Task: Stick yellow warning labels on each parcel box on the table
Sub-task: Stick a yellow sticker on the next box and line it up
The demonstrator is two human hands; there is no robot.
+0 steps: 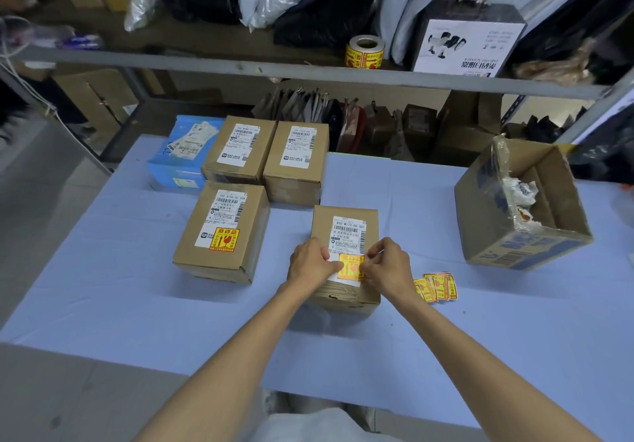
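Note:
A brown parcel box (346, 222) stands in the middle of the blue table (137, 304). On its top lies a yellow warning label (351, 267). My left hand (310, 263) pinches the label's left edge, and my right hand (387, 266) pinches its right edge. A second box (223, 235) to the left carries a yellow label (224, 239) on its top. Two more brown boxes (240, 150) (298, 162) and a blue box (185, 153) stand behind, showing white shipping labels only.
A strip of spare yellow labels (437, 287) lies right of my right hand. An open carton (521, 208) with crumpled backing paper stands at the right. A label roll (365, 52) sits on the shelf behind, among bags and a white box.

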